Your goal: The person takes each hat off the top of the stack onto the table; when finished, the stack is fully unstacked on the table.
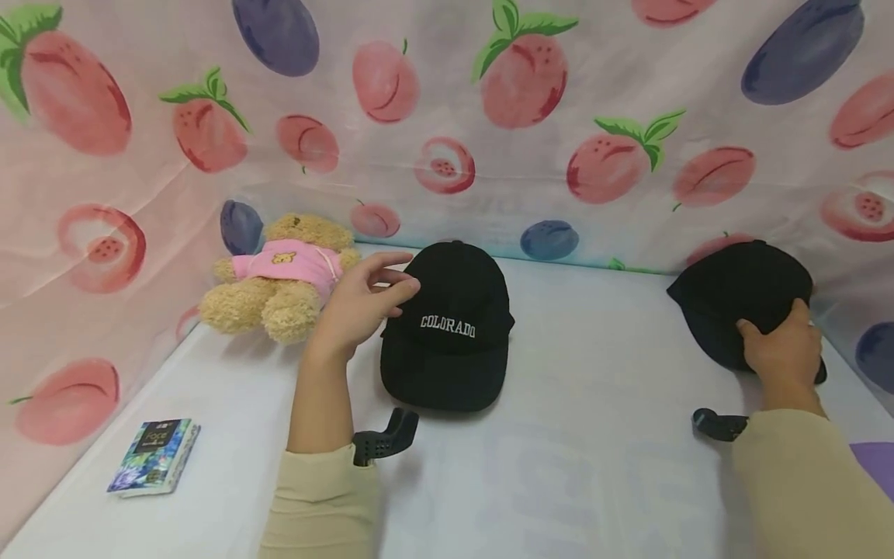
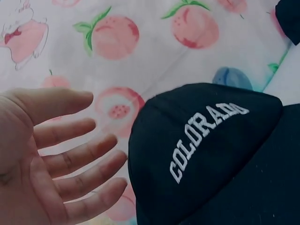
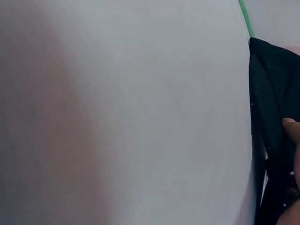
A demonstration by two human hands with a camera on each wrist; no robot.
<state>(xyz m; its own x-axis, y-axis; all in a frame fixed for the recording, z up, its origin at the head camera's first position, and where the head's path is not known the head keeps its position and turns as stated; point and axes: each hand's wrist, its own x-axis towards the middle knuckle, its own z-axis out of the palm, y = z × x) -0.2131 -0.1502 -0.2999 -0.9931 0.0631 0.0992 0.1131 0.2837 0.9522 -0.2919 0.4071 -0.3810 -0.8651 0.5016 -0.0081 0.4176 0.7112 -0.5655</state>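
Note:
A black baseball cap with white COLORADO lettering sits on the white table, its brim facing me. Beside its crown hovers my left hand, fingers loosely bent and holding nothing. The left wrist view shows those fingers spread apart, fingertips close to the side of the cap. At the far right, my right hand grips a second black cap by its near side. In the right wrist view, the thumb presses on this cap at the frame's edge; the other fingers are mostly hidden.
A teddy bear in a pink top sits at the back left, close to my left hand. A small patterned tissue pack lies at the front left. Fruit-printed cloth rises behind the table. Something purple shows at the right edge.

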